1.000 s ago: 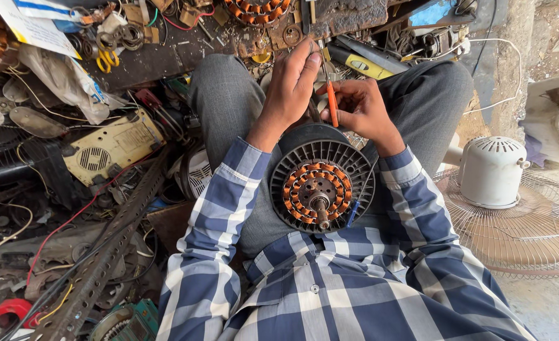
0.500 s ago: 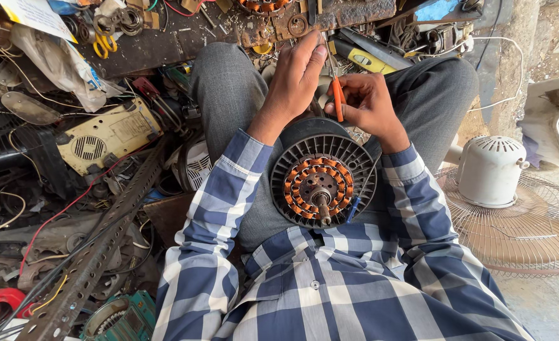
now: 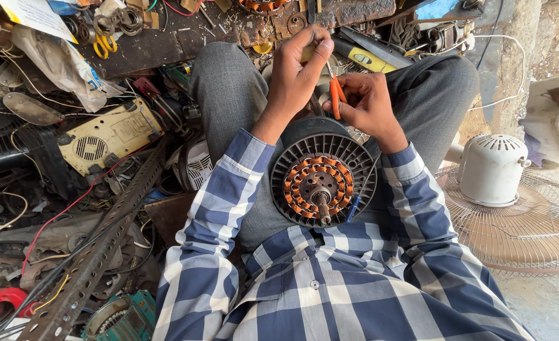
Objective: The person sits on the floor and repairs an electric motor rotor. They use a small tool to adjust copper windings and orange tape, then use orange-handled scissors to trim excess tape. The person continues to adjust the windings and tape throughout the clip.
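Observation:
A round fan motor (image 3: pixel 322 180) with copper windings and a centre shaft rests on my lap, face up. Above its far edge, my left hand (image 3: pixel 295 76) pinches a thin wire between thumb and fingertips. My right hand (image 3: pixel 371 107) is beside it, gripping a small orange-handled cutting tool (image 3: pixel 336 100) whose tip points up at the pinched wire. A thin lead runs from the hands down the right side of the motor. My blue checked sleeves (image 3: pixel 216 208) frame the motor.
A white motor cover (image 3: pixel 491 167) sits on a fan grille (image 3: pixel 513 237) at the right. On the left are a perforated metal angle bar (image 3: pixel 102 246), a cream casing (image 3: pixel 106 132), loose wires and scrap parts. Yellow-handled scissors (image 3: pixel 106 44) lie on the cluttered board ahead.
Both hands stay above the motor's far edge. The left fingertips have closed in toward the tool tip, and the view has drifted slightly.

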